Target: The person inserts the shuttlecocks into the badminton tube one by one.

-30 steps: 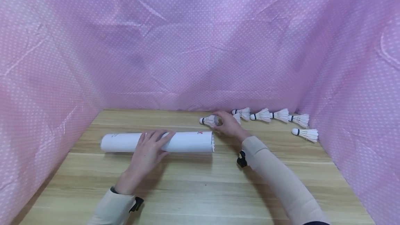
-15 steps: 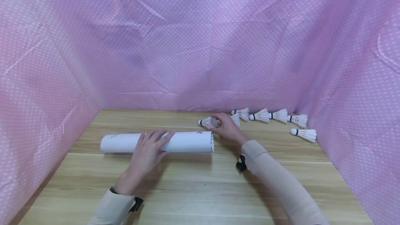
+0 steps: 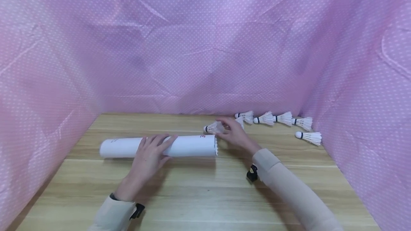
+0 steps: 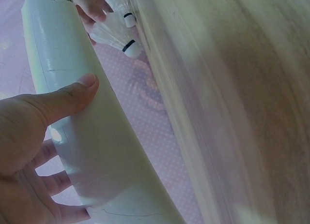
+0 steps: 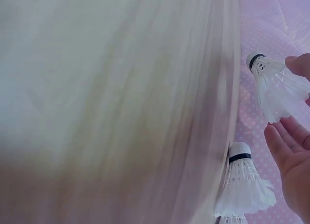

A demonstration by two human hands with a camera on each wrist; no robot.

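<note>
My left hand [image 3: 149,154] grips the middle of a long white shuttlecock tube [image 3: 189,145] lying sideways above the table. In the left wrist view the thumb [image 4: 80,91] lies across the tube, with the other fingers round its far side. Just beyond the tube's right end, my right hand [image 3: 236,134] holds a white shuttlecock [image 3: 212,128] by its feather skirt, cork pointing left. The right wrist view shows that shuttlecock [image 5: 273,86] between thumb and fingers. Another shuttlecock [image 3: 240,121] is partly hidden behind the right hand.
Along the back right of the wooden table [image 3: 192,195] lie several more shuttlecocks, among them one by the cloth [image 3: 246,116] and one apart at the right [image 3: 309,137]. Pink dotted cloth [image 3: 205,45] walls the back and both sides.
My right hand has drawn the held shuttlecock slightly nearer, towards the tube's right end. The left hand keeps its grip on the tube. The head view has shifted a little.
</note>
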